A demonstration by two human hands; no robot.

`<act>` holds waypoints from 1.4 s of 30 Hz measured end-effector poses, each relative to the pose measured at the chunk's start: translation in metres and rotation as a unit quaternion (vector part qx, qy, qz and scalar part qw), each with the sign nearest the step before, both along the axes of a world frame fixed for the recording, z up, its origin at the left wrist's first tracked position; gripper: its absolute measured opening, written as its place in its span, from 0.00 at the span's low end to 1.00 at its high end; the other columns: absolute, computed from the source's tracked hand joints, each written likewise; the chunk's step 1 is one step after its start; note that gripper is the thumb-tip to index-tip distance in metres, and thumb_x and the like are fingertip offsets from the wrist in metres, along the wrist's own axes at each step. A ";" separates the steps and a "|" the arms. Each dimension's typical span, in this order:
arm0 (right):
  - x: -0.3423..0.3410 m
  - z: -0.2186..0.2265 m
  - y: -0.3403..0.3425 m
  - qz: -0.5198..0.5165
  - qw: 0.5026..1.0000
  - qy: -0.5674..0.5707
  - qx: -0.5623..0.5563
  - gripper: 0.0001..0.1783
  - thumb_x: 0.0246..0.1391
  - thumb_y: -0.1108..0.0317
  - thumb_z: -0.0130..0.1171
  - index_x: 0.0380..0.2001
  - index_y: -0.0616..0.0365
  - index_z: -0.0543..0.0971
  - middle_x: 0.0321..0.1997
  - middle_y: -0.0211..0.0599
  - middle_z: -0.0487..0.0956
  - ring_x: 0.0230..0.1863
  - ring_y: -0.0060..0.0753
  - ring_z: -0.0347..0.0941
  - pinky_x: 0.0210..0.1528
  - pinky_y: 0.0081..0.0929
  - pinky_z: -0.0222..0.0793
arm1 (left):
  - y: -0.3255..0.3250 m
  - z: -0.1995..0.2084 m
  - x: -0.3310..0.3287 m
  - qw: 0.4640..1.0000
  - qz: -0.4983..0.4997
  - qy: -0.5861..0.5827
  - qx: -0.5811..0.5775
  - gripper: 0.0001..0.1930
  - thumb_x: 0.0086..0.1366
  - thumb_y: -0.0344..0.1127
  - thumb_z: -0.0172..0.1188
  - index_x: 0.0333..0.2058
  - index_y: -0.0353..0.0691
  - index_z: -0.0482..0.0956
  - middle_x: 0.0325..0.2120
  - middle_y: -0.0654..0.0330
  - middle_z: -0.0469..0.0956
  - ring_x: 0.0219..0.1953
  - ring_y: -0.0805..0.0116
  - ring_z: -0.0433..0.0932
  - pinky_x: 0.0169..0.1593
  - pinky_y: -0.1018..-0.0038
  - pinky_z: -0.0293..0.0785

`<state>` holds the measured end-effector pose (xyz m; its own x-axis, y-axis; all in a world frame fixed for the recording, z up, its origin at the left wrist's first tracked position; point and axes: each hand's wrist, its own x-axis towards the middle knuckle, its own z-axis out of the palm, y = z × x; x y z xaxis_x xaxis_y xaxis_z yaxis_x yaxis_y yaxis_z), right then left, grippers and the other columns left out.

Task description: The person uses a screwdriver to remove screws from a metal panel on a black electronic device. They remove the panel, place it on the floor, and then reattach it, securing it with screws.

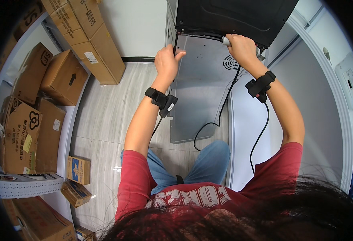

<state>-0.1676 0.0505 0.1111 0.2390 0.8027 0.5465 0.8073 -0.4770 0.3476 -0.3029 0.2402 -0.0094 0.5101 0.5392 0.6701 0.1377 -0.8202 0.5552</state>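
A black casing is seen at the top, the grey metal panel just below; beside the panel's left edge the left hand is held, thumb spread — its grip cannot be told; by the right hand, fingers curled closed, a grey handle is clasped — near the casing's lower edge.

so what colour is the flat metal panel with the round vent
The flat metal panel is silvery grey, best seen in the head view.
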 end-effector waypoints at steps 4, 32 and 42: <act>0.000 0.005 0.003 0.006 1.000 0.003 -0.006 0.04 0.42 0.72 0.55 0.26 0.55 0.75 0.24 0.37 0.77 0.27 0.45 0.74 0.28 0.38 0.69 | 0.004 0.004 0.001 1.000 0.007 0.013 0.003 0.25 0.51 0.53 0.65 0.24 0.32 0.73 0.21 0.49 0.75 0.26 0.49 0.74 0.29 0.60 0.69; 0.011 0.004 0.007 0.051 0.997 0.005 0.050 0.07 0.40 0.73 0.56 0.28 0.55 0.76 0.24 0.38 0.76 0.27 0.45 0.75 0.28 0.38 0.70 | 0.015 0.001 0.012 0.995 0.063 0.036 0.063 0.29 0.53 0.63 0.55 0.20 0.36 0.71 0.16 0.53 0.73 0.20 0.53 0.74 0.24 0.64 0.68; 0.005 0.006 0.007 -0.011 1.000 0.021 0.016 0.07 0.44 0.69 0.57 0.30 0.52 0.77 0.28 0.35 0.78 0.30 0.46 0.75 0.31 0.37 0.70 | 0.009 0.003 0.012 0.994 0.079 0.034 0.073 0.27 0.56 0.60 0.56 0.20 0.36 0.72 0.15 0.53 0.74 0.19 0.53 0.74 0.25 0.63 0.69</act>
